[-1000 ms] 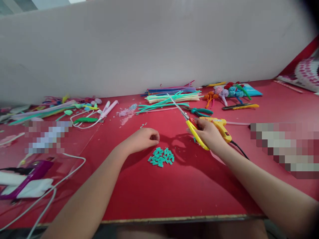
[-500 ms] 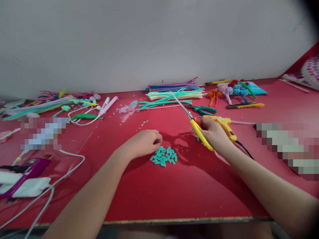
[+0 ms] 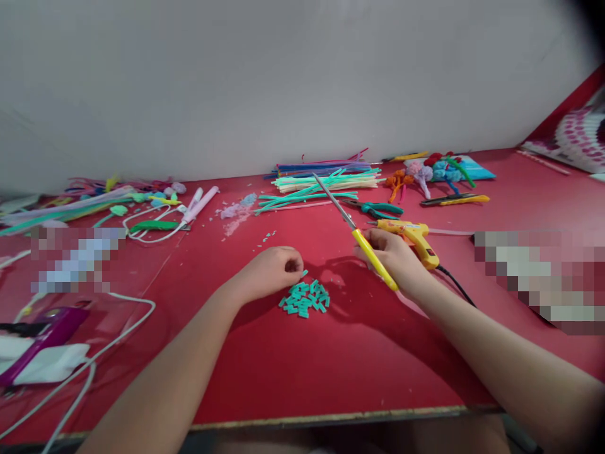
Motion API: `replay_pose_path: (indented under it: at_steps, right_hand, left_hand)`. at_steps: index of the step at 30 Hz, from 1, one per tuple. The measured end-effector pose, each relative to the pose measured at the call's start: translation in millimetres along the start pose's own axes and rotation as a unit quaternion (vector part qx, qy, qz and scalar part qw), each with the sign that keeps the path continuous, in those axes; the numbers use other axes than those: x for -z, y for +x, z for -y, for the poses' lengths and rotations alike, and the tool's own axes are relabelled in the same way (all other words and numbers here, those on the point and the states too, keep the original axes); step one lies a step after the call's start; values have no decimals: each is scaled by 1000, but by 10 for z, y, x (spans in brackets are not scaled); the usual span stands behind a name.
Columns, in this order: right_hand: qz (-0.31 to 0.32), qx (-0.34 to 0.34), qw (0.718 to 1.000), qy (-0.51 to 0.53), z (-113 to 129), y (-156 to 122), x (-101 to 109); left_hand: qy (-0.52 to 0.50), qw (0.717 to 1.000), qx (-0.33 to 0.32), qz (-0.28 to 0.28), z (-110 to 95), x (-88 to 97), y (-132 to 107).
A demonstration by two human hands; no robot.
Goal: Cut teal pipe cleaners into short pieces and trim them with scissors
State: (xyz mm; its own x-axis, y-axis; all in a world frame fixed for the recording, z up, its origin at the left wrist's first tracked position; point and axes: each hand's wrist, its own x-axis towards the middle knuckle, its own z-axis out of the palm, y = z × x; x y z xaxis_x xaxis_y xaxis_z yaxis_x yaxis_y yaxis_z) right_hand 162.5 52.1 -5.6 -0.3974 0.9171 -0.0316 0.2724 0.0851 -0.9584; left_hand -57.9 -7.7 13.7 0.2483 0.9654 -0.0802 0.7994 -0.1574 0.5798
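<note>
While the right hand grips a pair of yellow-handled scissors, the left hand is curled narrow, thumb and fingers close together. A small teal stick shows right at the left fingertips; whether they pinch it, I cannot tell.

The pile of short teal pieces lies on the red table between the two hands, just to the near right of the left hand's fingertips and farther off to the near left of the right hand. The scissors slant across the right hand, handles toward the near right and blades together, their tip pointing far left, in line with the bundle of fuzzy stems at the far side.

Just right of the right hand, and partly hidden by it, is a yellow glue gun. Teal-handled pliers lie beyond it, to the far left.
</note>
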Motion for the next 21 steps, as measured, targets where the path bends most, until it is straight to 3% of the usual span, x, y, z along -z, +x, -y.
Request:
replay_pose_path:
  at_steps: [3, 6, 10, 14, 18, 21]
  right_hand:
    - [67, -60, 993, 82, 48, -68, -111]
    - [92, -62, 987, 114, 55, -127, -229]
    - [59, 13, 994, 95, 32, -157, -305]
    - [21, 42, 997, 55, 51, -142, -287]
    - [6, 41, 999, 3, 120, -101, -224]
    - [2, 55, 998, -43, 170, -51, -181]
  left_hand:
    - [-116, 993, 0, -34, -95, -84, 38]
    - [-147, 987, -8, -71, -212, -221, 64]
    - [-132, 988, -25, -80, -336, -348, 61]
    - [-84, 992, -35, -84, -372, -300, 68]
    - [54, 986, -1, -156, -316, -167, 160]
    - [39, 978, 6, -204, -311, -129, 247]
